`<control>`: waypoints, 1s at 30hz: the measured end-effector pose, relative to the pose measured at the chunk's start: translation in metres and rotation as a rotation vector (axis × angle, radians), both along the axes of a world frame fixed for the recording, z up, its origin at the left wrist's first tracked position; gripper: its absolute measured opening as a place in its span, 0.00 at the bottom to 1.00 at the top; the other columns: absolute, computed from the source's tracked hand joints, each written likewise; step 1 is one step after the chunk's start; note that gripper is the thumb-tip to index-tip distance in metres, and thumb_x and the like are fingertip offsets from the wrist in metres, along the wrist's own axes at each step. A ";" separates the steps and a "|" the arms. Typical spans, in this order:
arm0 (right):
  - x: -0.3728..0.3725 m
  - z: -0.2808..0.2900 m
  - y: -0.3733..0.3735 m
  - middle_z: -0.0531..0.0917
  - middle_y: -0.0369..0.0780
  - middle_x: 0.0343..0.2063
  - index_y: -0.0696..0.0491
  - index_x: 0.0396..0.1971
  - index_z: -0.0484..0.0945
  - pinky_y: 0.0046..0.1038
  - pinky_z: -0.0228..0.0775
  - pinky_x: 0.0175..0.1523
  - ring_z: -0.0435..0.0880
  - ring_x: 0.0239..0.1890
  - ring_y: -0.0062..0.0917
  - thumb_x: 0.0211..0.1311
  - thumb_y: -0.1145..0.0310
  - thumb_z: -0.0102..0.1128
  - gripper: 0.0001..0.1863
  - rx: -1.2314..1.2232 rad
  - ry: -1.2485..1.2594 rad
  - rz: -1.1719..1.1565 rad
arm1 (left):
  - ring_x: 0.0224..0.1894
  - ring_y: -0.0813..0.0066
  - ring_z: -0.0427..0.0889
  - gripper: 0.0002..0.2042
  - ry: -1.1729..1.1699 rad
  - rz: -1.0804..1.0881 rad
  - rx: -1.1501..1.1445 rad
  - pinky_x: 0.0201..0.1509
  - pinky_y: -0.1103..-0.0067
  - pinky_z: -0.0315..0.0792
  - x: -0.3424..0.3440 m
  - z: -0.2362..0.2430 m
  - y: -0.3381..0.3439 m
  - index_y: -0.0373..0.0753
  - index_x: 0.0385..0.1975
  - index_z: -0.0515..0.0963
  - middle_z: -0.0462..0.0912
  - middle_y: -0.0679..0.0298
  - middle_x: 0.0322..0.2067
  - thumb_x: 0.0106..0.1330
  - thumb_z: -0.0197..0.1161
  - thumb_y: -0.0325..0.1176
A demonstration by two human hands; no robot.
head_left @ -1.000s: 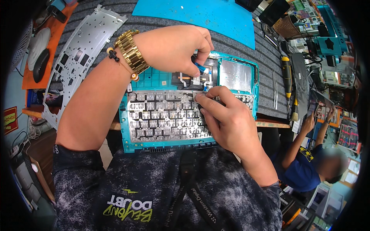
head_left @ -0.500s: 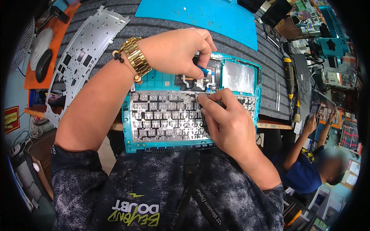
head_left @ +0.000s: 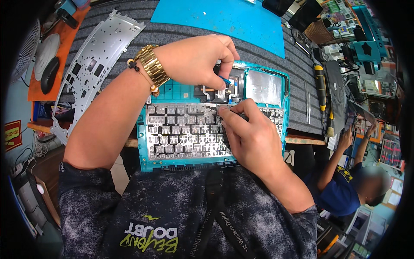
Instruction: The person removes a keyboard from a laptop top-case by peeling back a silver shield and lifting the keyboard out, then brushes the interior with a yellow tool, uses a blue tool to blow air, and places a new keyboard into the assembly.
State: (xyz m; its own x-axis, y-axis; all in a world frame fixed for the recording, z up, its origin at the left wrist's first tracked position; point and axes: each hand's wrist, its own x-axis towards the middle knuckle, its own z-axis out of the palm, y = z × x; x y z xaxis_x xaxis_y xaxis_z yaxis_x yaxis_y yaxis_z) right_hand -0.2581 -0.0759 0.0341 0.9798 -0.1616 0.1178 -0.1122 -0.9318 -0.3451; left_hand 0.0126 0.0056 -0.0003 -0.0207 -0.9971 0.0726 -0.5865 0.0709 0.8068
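Note:
A teal laptop top case (head_left: 185, 93) lies upside down at the table's near edge, with the silver back of its keyboard (head_left: 185, 129) facing up. My left hand (head_left: 198, 58), with a gold watch on the wrist, pinches a small blue tab (head_left: 224, 80) near the flat cables above the keyboard. My right hand (head_left: 250, 134) rests on the keyboard's right part and grips a thin dark tool (head_left: 241, 115) whose tip points at the keyboard's upper edge. A grey rectangular plate (head_left: 263, 86) sits in the case's upper right.
A perforated metal keyboard plate (head_left: 92, 60) lies at the left on the grey ribbed mat. A blue mat (head_left: 220, 19) lies behind the case. A yellow-and-black screwdriver (head_left: 320, 82) is at the right. Another person (head_left: 345, 190) in a blue shirt sits at the lower right.
My left hand has shifted slightly right along the case's upper part and now pinches the blue tab. My right hand stays on the keyboard with the tool.

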 end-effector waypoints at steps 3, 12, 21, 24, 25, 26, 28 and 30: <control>0.002 0.003 -0.002 0.85 0.42 0.42 0.52 0.56 0.93 0.43 0.83 0.37 0.91 0.35 0.41 0.69 0.78 0.76 0.17 0.069 0.022 -0.023 | 0.72 0.53 0.82 0.11 -0.014 0.000 -0.012 0.75 0.59 0.77 0.000 0.000 0.000 0.38 0.29 0.85 0.83 0.50 0.70 0.62 0.83 0.33; 0.008 0.013 -0.005 0.85 0.42 0.43 0.52 0.58 0.91 0.44 0.83 0.41 0.91 0.36 0.43 0.70 0.77 0.76 0.18 0.153 0.045 0.004 | 0.68 0.54 0.85 0.11 -0.026 0.018 -0.036 0.72 0.61 0.80 0.003 0.000 0.001 0.38 0.29 0.85 0.85 0.51 0.69 0.62 0.84 0.33; 0.012 0.015 -0.002 0.85 0.43 0.46 0.52 0.60 0.90 0.45 0.84 0.42 0.91 0.36 0.45 0.69 0.77 0.74 0.20 0.079 0.139 0.017 | 0.68 0.55 0.85 0.12 -0.031 0.013 -0.074 0.65 0.63 0.83 0.004 -0.003 0.002 0.37 0.28 0.85 0.86 0.51 0.68 0.60 0.84 0.33; 0.014 0.014 -0.007 0.84 0.44 0.46 0.52 0.60 0.90 0.44 0.83 0.44 0.91 0.38 0.45 0.70 0.78 0.73 0.20 0.163 0.125 0.026 | 0.68 0.55 0.85 0.12 -0.019 0.012 -0.065 0.66 0.63 0.83 0.004 -0.002 0.002 0.37 0.28 0.84 0.86 0.51 0.68 0.60 0.84 0.33; 0.015 0.015 -0.009 0.85 0.46 0.44 0.53 0.58 0.90 0.46 0.84 0.43 0.91 0.37 0.48 0.70 0.76 0.73 0.17 0.200 0.109 0.033 | 0.68 0.54 0.85 0.12 -0.020 0.013 -0.066 0.66 0.63 0.83 0.004 -0.003 0.002 0.37 0.28 0.84 0.86 0.51 0.68 0.60 0.84 0.33; 0.017 0.016 -0.010 0.85 0.47 0.43 0.54 0.56 0.90 0.49 0.85 0.42 0.91 0.37 0.51 0.71 0.75 0.73 0.15 0.236 0.092 0.040 | 0.68 0.54 0.85 0.12 -0.022 0.014 -0.068 0.67 0.63 0.83 0.004 -0.003 0.002 0.37 0.28 0.84 0.86 0.51 0.68 0.60 0.84 0.33; 0.018 0.017 -0.011 0.85 0.48 0.44 0.54 0.56 0.90 0.50 0.84 0.43 0.91 0.38 0.52 0.72 0.75 0.72 0.15 0.252 0.109 0.036 | 0.68 0.54 0.85 0.12 -0.024 0.013 -0.069 0.67 0.63 0.83 0.004 -0.003 0.001 0.37 0.28 0.84 0.86 0.51 0.68 0.60 0.84 0.33; 0.019 0.019 -0.012 0.85 0.48 0.44 0.53 0.56 0.90 0.50 0.84 0.45 0.91 0.39 0.53 0.72 0.75 0.72 0.15 0.269 0.127 0.031 | 0.68 0.54 0.85 0.12 -0.025 0.012 -0.069 0.67 0.63 0.82 0.004 -0.003 0.001 0.37 0.28 0.84 0.86 0.51 0.68 0.60 0.83 0.33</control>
State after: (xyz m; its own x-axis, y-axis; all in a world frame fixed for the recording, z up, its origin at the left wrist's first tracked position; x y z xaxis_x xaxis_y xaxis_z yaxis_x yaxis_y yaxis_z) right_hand -0.2386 -0.0882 0.0527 0.9890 -0.1400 -0.0487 -0.1429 -0.8125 -0.5651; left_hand 0.0164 0.0071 -0.0037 -0.0117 -0.9900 0.1407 -0.6073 0.1188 0.7856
